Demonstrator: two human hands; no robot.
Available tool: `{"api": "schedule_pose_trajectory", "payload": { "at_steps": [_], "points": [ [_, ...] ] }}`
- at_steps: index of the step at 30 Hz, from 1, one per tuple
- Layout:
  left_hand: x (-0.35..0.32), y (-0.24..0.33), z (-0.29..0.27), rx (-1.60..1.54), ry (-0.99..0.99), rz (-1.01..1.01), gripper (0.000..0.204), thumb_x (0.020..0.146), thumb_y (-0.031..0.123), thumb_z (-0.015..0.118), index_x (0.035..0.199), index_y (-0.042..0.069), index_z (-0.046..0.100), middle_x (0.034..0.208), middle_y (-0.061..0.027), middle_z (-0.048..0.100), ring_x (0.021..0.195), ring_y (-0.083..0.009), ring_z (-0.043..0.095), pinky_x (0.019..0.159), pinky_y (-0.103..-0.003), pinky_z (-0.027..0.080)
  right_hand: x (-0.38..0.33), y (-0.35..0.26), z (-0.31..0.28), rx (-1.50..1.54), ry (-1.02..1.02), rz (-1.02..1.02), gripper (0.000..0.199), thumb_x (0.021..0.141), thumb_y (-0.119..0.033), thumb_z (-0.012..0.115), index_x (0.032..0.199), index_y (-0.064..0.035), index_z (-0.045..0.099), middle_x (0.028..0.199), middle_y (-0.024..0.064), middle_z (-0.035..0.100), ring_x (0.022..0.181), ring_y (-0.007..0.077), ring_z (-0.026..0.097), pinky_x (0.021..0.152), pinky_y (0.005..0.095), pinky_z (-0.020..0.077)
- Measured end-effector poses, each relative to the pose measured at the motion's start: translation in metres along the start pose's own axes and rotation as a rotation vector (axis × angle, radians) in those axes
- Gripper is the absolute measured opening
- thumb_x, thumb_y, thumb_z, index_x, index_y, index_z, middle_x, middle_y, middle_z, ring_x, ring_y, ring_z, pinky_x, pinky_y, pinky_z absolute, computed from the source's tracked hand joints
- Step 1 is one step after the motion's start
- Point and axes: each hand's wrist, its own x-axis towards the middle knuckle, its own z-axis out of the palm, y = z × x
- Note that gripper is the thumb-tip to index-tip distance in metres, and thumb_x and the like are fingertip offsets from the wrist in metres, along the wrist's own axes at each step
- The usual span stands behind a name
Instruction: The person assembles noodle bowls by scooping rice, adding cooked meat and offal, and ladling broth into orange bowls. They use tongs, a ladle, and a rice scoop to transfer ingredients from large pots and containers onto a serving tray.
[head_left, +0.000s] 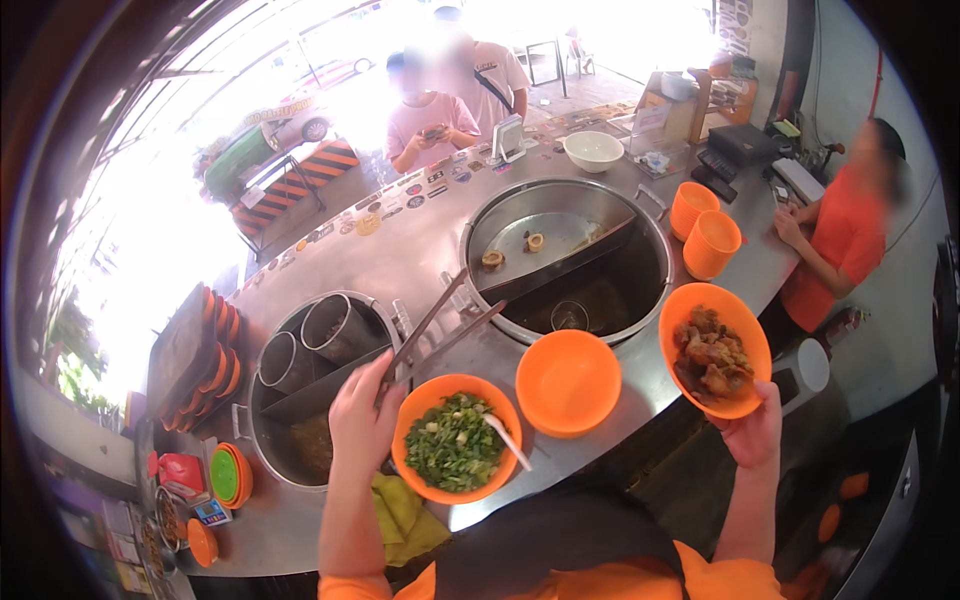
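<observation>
Meat bowl: I see an orange bowl point(740, 310) holding pieces of brown meat point(713, 355), held up at the right part of the counter's near edge; its mouth faces the head camera, and its rim looks longest from the far side toward the right hand.
Tongs: the metal tongs point(430, 325) run long from the left hand toward the far edge, angled right; their arms stand well spread, with the ends near the left rim of the divided right pot point(570, 258). I cannot tell whether they touch it.
Left grip: the left hand point(362, 415) is closed around the tongs' near end.
Right grip: the right hand point(752, 430) curls under the meat bowl's near side, thumb at the rim, holding it firmly.
Near edge: a bowl of chopped greens point(450, 445) with a white spoon point(508, 442) in it, another orange bowl point(568, 382) just right of it, and a yellow-green cloth point(405, 525) at the edge.
Open room: bare steel shows on the counter point(425, 245) between the right pot and the divided left pot point(320, 388).
Right end: two orange containers point(712, 245) beside the right pot; a co-worker point(845, 235) stands past them.
Far edge: a white bowl point(593, 152).
</observation>
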Motion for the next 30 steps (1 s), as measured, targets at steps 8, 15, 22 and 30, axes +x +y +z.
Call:
{"api": "schedule_pose_trajectory", "payload": {
  "at_steps": [8,15,22,30],
  "points": [
    [0.206,0.042,0.184,0.67,-0.343,0.124,0.023,0.087,0.025,0.065,0.107,0.015,0.065,0.095,-0.0071,0.067,0.092,-0.0255,0.067,0.078,-0.038,0.054,0.132,-0.036,-0.066,-0.049,-0.045,0.159,0.052,0.093,-0.023,0.052,0.139,-0.0014,0.042,0.134,0.0109,0.057,0.121,0.0237,0.057,0.1,0.0385,0.0486],
    [0.264,0.034,0.301,0.837,-0.512,-0.005,0.014,0.086,0.015,0.059,0.093,0.013,0.072,0.096,-0.007,0.069,0.095,-0.0237,0.068,0.079,-0.038,0.054,0.196,-0.072,-0.108,-0.198,-0.092,0.223,0.074,0.08,-0.021,0.061,0.145,0.0008,0.033,0.141,0.0148,0.046,0.129,0.0273,0.048,0.108,0.0395,0.04],
    [0.271,0.025,0.328,0.931,-0.475,0.093,0.011,0.083,0.015,0.061,0.085,0.014,0.071,0.089,-0.0049,0.069,0.087,-0.0215,0.068,0.074,-0.036,0.052,0.244,-0.077,-0.11,-0.222,-0.126,0.381,0.083,0.075,-0.026,0.069,0.145,0.0015,0.033,0.14,0.0139,0.047,0.128,0.0259,0.049,0.106,0.038,0.0402],
    [0.272,0.02,0.333,0.907,-0.45,0.093,0.009,0.082,0.016,0.061,0.083,0.014,0.07,0.087,-0.004,0.068,0.085,-0.0215,0.067,0.074,-0.036,0.052,0.269,-0.068,-0.102,-0.196,-0.207,0.474,0.081,0.076,-0.029,0.069,0.143,0.0028,0.036,0.139,0.0158,0.05,0.125,0.0274,0.052,0.104,0.0383,0.0441]
  ]
}}
